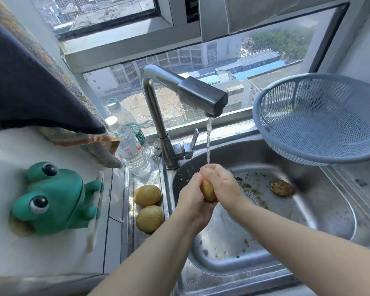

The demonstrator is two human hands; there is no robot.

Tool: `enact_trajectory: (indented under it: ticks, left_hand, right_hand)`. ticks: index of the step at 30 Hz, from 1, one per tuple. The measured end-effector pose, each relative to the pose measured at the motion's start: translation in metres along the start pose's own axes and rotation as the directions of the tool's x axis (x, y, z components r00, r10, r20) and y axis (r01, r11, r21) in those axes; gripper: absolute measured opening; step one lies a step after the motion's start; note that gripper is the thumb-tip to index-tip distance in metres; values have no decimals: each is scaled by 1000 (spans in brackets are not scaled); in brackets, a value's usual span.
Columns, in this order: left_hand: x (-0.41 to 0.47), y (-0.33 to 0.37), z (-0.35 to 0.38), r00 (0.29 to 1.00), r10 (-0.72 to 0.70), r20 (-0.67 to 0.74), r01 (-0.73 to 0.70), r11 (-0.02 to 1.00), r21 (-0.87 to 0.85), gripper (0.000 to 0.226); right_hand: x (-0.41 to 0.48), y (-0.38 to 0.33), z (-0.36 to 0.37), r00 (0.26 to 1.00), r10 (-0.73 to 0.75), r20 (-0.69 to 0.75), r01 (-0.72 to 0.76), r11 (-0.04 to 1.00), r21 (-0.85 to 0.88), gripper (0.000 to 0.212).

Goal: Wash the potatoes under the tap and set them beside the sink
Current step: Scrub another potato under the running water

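Your left hand [192, 197] and right hand [220, 182] are both curled round one potato [208, 190]. The left cups it from below and the right wraps it from above, with only a strip of skin showing between them. You hold it above the left part of the sink [308, 210], and the water [208, 144] lands on your knuckles at its top end.

The sink is where the dirt should end up, so stay low over it and well inside its edge to keep splashes off the worktop [9, 150] to its left. The blue colander [320, 118] leans at the sink's back right corner; it isn't needed for this step.

At the back of the sink the tap [201, 95] runs in a thin stream, which should be enough. Roll the potato under it so that every side meets the water, instead of rinsing only the end now uppermost. Rub with your thumbs as you turn it, and loosen your fingers a little so the water reaches the covered skin. Wet potatoes are probably slippery, so let one hand always carry the weight.

Two more potatoes [147, 195] lie on the steel ledge along the sink's left edge. I can't tell whether they are washed. Set this one next to them once it feels smooth.

Brown grit [247, 185] dots the bottom of the sink, so don't let the potato touch down there.
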State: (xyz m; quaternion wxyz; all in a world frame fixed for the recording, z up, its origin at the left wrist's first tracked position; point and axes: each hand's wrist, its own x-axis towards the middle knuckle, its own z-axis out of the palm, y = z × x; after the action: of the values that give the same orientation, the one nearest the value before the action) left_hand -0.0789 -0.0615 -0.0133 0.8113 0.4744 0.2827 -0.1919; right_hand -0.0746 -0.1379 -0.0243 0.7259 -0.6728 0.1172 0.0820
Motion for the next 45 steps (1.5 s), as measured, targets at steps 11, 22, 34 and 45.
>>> enact_trajectory:
  ticks: [11,22,34,45]
  left_hand:
    - [-12,3,-14,961,-71,269,21,983,184,39]
    - [-16,22,-23,912,-193,361,53,930,364,24]
    - [-10,4,-16,939,66,339,-212,884,416,42]
    - [-4,6,-5,991,95,95,-120,946,302,19]
  right_hand:
    - [4,-6,-11,993,116,20,-117,972,205,41]
    - [2,-5,-18,971,91,220,-145,959,243,26]
    - [-8,0,-11,962,248,118,-272,923,272,33]
    - [-12,-4,-13,959,190,209,-232,952,199,36]
